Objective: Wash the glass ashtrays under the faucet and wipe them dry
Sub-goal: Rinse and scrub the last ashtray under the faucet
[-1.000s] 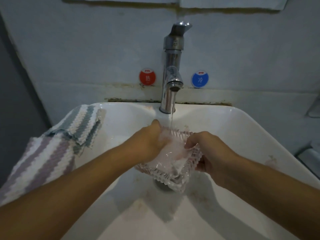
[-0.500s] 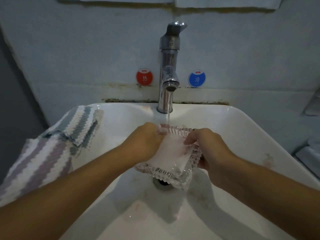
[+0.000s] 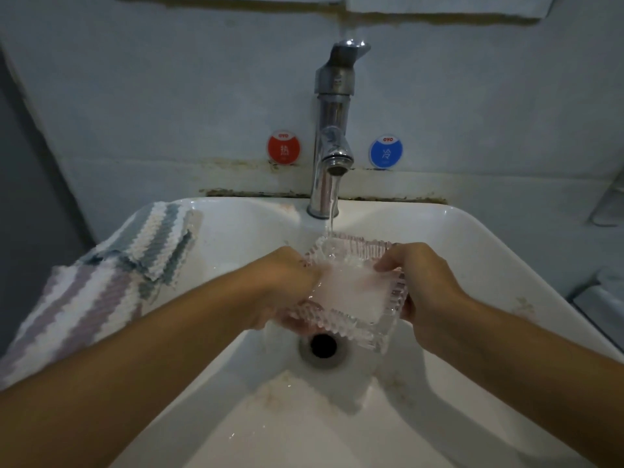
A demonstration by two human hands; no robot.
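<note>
- Both forearms reach in from the near edge over the white ceramic sink (image 3: 472, 251), meeting above the dark round drain (image 3: 323, 346).
- Left hand (image 3: 287, 285) curls round the near-left edge of the square ribbed clear glass ashtray (image 3: 354, 292); right hand (image 3: 425, 282) pinches its right rim, fingers bent over the top.
- The ashtray sits between the hands, tilted (far rim higher), touching both.
- Its far corner meets the stream from the chrome faucet (image 3: 332, 136).
- Striped cloth (image 3: 101, 292) waits at left, nearer the left hand, for drying.

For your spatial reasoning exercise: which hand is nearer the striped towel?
Left. The left hand holds the ashtray on the side toward the striped towel; the right hand is beyond it.
</note>
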